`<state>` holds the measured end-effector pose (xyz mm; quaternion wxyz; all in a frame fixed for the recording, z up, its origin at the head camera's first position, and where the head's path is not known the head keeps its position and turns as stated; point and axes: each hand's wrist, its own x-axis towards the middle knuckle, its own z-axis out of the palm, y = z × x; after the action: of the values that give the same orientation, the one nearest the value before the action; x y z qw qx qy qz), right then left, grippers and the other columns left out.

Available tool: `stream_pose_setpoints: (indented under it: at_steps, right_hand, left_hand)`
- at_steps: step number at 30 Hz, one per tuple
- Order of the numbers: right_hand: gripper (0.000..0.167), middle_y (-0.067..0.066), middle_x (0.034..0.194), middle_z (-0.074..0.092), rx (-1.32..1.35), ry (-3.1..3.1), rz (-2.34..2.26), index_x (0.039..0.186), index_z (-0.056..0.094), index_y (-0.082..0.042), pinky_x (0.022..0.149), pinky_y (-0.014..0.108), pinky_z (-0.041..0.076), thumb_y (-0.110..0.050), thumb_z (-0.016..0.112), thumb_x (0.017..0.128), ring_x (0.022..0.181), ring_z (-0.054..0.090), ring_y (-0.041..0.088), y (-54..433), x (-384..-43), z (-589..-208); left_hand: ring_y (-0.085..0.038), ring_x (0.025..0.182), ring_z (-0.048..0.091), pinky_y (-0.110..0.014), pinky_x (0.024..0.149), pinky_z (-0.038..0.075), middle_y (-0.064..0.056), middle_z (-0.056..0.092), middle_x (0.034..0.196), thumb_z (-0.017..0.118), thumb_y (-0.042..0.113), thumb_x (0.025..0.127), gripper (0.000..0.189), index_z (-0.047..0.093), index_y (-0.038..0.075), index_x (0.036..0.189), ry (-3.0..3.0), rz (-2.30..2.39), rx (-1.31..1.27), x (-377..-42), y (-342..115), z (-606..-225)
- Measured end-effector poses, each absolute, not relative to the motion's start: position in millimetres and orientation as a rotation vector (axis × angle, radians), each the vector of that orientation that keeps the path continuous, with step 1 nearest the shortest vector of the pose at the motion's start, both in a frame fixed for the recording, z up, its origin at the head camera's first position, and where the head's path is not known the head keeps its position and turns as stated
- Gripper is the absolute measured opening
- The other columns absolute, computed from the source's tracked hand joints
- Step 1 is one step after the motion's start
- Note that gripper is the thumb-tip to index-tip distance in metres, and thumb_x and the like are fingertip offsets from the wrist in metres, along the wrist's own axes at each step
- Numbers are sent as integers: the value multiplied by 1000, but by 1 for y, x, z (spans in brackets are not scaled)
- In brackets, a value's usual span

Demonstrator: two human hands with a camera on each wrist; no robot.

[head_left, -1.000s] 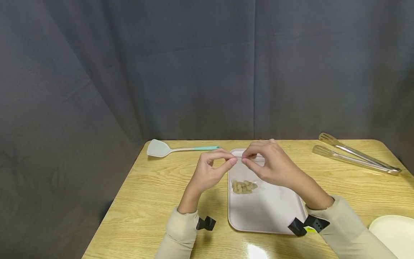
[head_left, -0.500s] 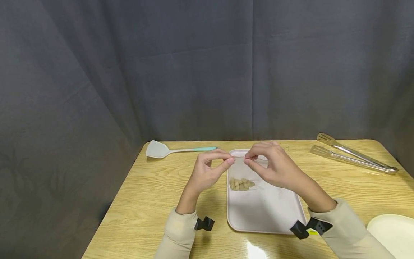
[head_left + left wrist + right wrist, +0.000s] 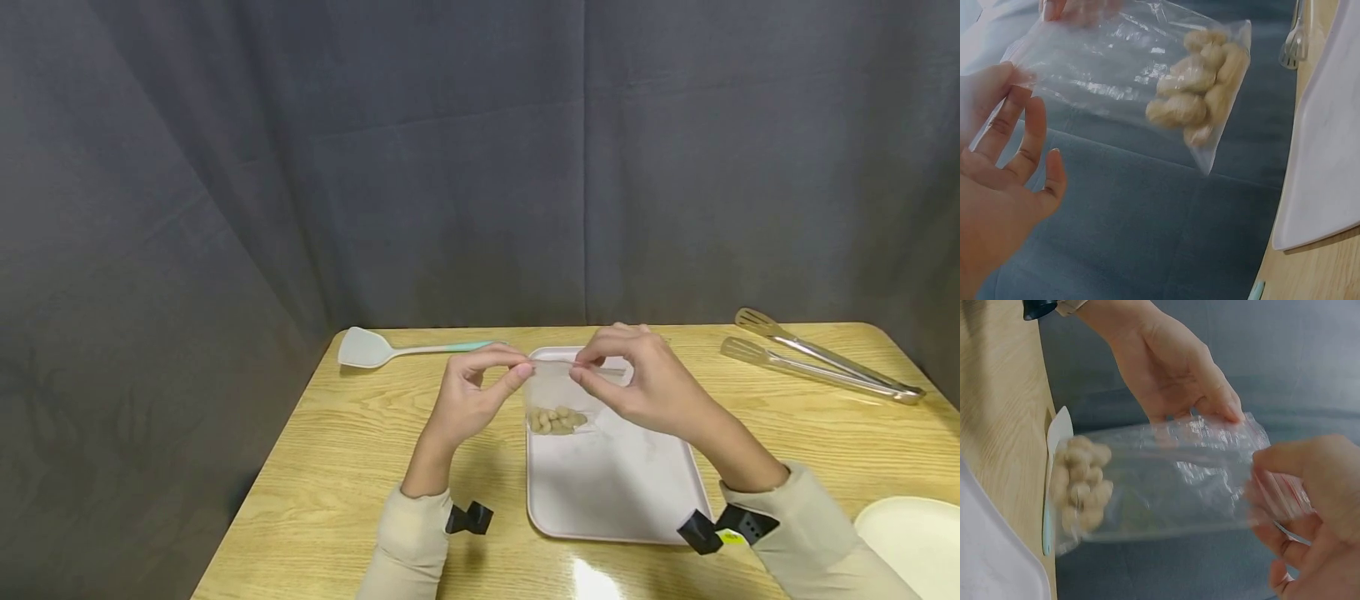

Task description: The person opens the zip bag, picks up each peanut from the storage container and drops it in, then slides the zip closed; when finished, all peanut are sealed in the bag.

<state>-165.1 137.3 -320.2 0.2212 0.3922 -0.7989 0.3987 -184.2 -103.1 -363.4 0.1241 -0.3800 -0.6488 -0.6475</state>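
A clear zip bag [image 3: 1166, 481] hangs above the tray in the head view, with several unshelled peanuts [image 3: 1197, 84] gathered in its bottom end. My left hand [image 3: 474, 392] pinches the left end of the bag's top edge between thumb and index finger. Farther along that same edge, my right hand [image 3: 637, 379] pinches it, a short piece sticking out past the fingers. In the right wrist view, a red line runs along the zip strip [image 3: 1282, 490] by the right fingers. Whether the zip is sealed cannot be told.
Under the bag lies a pale rectangular tray [image 3: 600, 500] on the wooden table [image 3: 337, 500]. A spatula [image 3: 367, 347] with a mint handle is at the back left. Metal tongs [image 3: 832, 367] rest back right, and a cream plate [image 3: 915, 542] is at the right edge.
My hands have drawn apart along the bag's top edge, the left one shifting left and the right one slightly right. The peanuts hang a little higher and farther left in the head view.
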Motion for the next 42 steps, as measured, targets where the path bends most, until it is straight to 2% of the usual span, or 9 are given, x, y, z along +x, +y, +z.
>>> stream_pose_setpoints:
  at_steps: [2, 8, 13, 18, 31, 36, 40, 42]
  right_hand:
    - [18, -14, 81, 67, 1072, -2222, 1100, 83, 73, -17, 75, 34, 41, 1, 75, 82, 79, 60, 7, 138, -165, -320]
    - [14, -13, 81, 65, 1060, -2229, 1029, 82, 72, -14, 71, 34, 32, 0, 73, 83, 80, 58, 8, 138, -166, -317]
    - [15, -13, 80, 65, 1042, -2241, 1046, 83, 73, -15, 73, 32, 38, 1, 75, 82, 79, 59, 7, 139, -165, -317]
    - [16, -13, 81, 65, 1062, -2226, 1072, 84, 72, -12, 72, 27, 45, 4, 72, 83, 78, 57, 7, 143, -165, -320]
    - [19, -14, 79, 65, 1025, -2214, 1085, 83, 72, -15, 73, 31, 39, 4, 76, 82, 78, 59, 8, 154, -162, -320]
    - [20, -13, 78, 66, 1001, -2221, 1111, 82, 73, -15, 72, 26, 42, 4, 78, 80, 75, 59, 7, 160, -162, -320]
    - [17, -10, 75, 66, 932, -2239, 1121, 82, 74, -13, 69, 25, 44, 3, 78, 81, 73, 58, 10, 162, -163, -324]
    - [12, -6, 79, 68, 896, -2256, 1080, 86, 75, -10, 74, 29, 41, -1, 79, 81, 77, 60, 13, 158, -162, -326]
  left_hand:
    - [-20, 92, 64, -35, 85, 52, -24, 69, 92, 63, -19, 86, 11, 70, -15, 94, -1889, -1885, -1101, -184, -105, -362]
    - [-21, 92, 64, -36, 85, 52, -22, 70, 93, 65, -13, 89, 10, 71, -13, 96, -1885, -1876, -1098, -185, -108, -361]
    - [-24, 93, 65, -37, 87, 52, -21, 70, 94, 67, -3, 92, 11, 72, -12, 96, -1856, -1862, -1097, -186, -110, -363]
    - [-23, 93, 64, -37, 89, 51, -20, 70, 93, 67, 1, 93, 14, 71, -13, 95, -1840, -1871, -1092, -187, -111, -363]
    - [-21, 92, 65, -36, 87, 52, -19, 71, 93, 67, -2, 92, 11, 72, -12, 95, -1843, -1865, -1075, -187, -110, -363]
    - [-22, 92, 65, -36, 86, 52, -20, 70, 92, 68, -1, 92, 12, 72, -12, 94, -1843, -1871, -1077, -186, -107, -362]
    - [-23, 92, 64, -36, 86, 51, -20, 70, 92, 67, -3, 91, 9, 73, -10, 95, -1865, -1872, -1071, -185, -105, -363]
    - [-22, 91, 64, -36, 86, 51, -19, 70, 92, 67, -5, 91, 9, 73, -9, 95, -1890, -1870, -1067, -184, -104, -365]
